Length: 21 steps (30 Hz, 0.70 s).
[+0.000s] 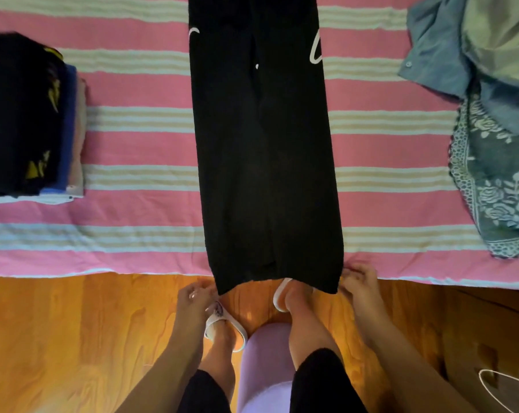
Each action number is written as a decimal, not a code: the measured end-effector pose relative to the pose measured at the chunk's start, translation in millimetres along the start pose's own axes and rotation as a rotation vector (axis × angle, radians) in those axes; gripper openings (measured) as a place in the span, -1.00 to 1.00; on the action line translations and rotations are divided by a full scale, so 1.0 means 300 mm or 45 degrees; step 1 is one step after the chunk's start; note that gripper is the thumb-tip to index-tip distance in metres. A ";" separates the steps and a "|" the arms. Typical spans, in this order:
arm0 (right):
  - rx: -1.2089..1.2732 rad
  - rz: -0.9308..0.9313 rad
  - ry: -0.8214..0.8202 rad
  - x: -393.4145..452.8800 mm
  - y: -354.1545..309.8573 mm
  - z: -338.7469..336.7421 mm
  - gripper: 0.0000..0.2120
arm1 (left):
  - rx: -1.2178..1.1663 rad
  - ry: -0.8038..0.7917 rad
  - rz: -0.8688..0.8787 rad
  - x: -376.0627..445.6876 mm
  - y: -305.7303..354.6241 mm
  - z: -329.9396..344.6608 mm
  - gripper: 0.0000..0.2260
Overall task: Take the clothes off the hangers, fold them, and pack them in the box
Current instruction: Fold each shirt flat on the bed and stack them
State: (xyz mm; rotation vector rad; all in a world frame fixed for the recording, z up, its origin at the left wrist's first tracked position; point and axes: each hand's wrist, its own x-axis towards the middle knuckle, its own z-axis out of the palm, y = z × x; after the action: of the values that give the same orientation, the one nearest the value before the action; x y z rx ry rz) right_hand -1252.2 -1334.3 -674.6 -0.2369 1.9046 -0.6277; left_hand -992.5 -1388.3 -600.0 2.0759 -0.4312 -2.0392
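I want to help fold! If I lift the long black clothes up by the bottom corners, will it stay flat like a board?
Probably not. The black garment lies limp on the striped bedspread and droops over its edge, so it would likely sag. It looks long, so the far end may drag.

No readable txt; black garment (264, 144) has white script marks, too partial to read.

Striped pink bedspread (133, 93), wooden floor (73, 338)
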 end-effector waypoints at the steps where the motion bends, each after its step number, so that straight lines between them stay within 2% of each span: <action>1: 0.013 0.029 -0.052 0.022 0.000 -0.004 -0.80 | 0.025 -0.024 -0.016 0.009 0.025 0.004 -0.37; 2: -0.012 0.058 -0.083 0.034 -0.005 -0.008 -0.81 | 0.014 0.002 0.002 0.053 0.019 -0.003 -0.35; 3: -0.056 0.074 -0.097 0.047 -0.008 -0.013 -0.80 | -0.034 0.078 0.011 0.110 -0.007 -0.021 -0.42; 4: -0.109 0.077 -0.111 0.051 -0.015 -0.021 -0.80 | 0.006 0.210 0.025 0.132 -0.020 -0.032 -0.61; 5: -0.139 0.082 -0.130 0.051 -0.028 -0.028 -0.82 | 0.009 0.207 0.064 0.170 -0.057 -0.059 -0.75; 6: -0.157 0.091 -0.152 0.048 -0.037 -0.038 -0.84 | 0.046 0.204 0.051 0.180 -0.062 -0.060 -0.80; 10: -0.238 0.119 -0.212 -0.050 -0.079 -0.080 -0.82 | 0.167 0.180 0.042 0.148 -0.068 -0.067 -0.83; 13: -0.269 0.257 -0.257 -0.166 -0.120 -0.123 -0.80 | 0.137 0.040 -0.136 0.046 -0.090 -0.104 -0.85; 15: -0.177 0.369 -0.282 -0.224 -0.183 -0.147 -0.82 | 0.032 -0.034 -0.276 -0.020 -0.054 -0.111 -0.82; 18: 0.163 0.508 -0.273 -0.221 -0.368 -0.145 -0.85 | -0.176 -0.139 -0.368 -0.042 0.110 -0.117 -0.85; 21: 0.501 0.506 -0.333 -0.111 -0.631 -0.093 -0.85 | -0.534 -0.058 -0.266 0.003 0.390 -0.097 -0.84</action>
State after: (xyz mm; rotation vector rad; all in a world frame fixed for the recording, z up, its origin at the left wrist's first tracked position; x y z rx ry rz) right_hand -1286.5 -1470.3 -540.3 0.2930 1.4833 -0.6477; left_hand -971.2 -1500.1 -560.1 1.8814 0.2046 -2.0680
